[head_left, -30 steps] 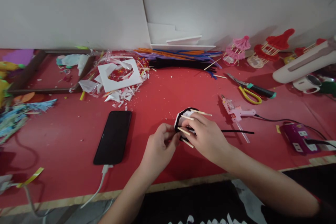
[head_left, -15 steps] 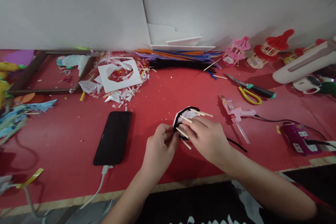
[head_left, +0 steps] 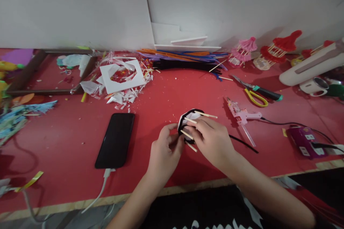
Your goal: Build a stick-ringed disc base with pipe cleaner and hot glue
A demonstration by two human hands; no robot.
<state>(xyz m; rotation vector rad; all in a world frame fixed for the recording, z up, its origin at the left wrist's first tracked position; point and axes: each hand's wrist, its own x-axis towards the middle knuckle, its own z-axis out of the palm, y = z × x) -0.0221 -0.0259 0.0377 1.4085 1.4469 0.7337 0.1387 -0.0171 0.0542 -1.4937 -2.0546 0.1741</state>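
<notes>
My left hand (head_left: 163, 150) pinches the near-left edge of a small white foam base (head_left: 194, 115) rimmed with black pipe cleaner. Several short wooden sticks (head_left: 187, 135) stand out from that rim and tilt to the right. Closed fingers of my right hand (head_left: 216, 143) are over the base, among the sticks, on a black pipe cleaner (head_left: 245, 144). Its loose tail sticks out to the right beyond the hand. My fingertips hide part of the rim and the exact spot where the pipe cleaner is gripped.
To the right lie a pink glue gun (head_left: 243, 116), pliers (head_left: 262, 92), yellow-handled scissors (head_left: 255, 98) and a purple power socket (head_left: 302, 142). A phone (head_left: 115, 141) is at left. Behind are pipe cleaners (head_left: 185, 65), foam scraps (head_left: 123, 86) and a pink stick model (head_left: 243, 52).
The pipe cleaner's loose tail has swung from level to slanting down toward me. Both hands stay at the base, with small shifts of the fingers and a slight tilt of the base.
</notes>
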